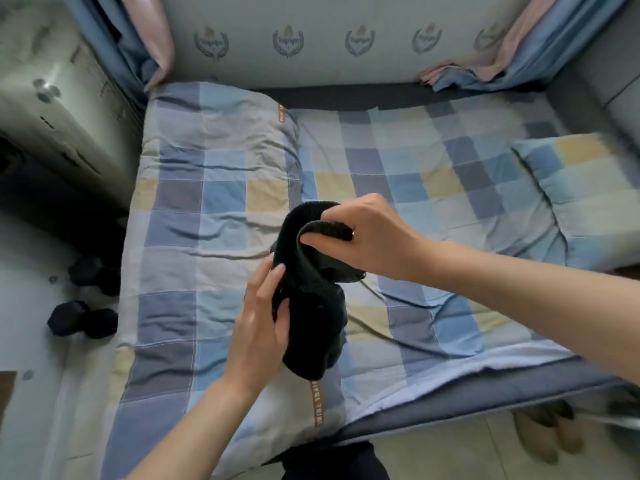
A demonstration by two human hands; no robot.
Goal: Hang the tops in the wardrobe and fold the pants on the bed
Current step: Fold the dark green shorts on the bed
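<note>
A black garment [313, 313] with a ribbed band hangs bunched in the air over the checked quilt on the bed [214, 202]. My right hand [367, 237] pinches the ribbed band at the top, fingers curled round its edge. My left hand [259, 317] holds the garment's left side lower down, thumb and fingers closed on the cloth. Which kind of garment it is I cannot tell. The wardrobe is out of view.
A checked pillow [581, 195] lies at the bed's right. Blue and pink curtains [145, 39] hang at both far corners. A white appliance [62, 109] stands left of the bed, dark dumbbells [83, 320] on the floor. Slippers [547, 434] sit under the bed's near edge.
</note>
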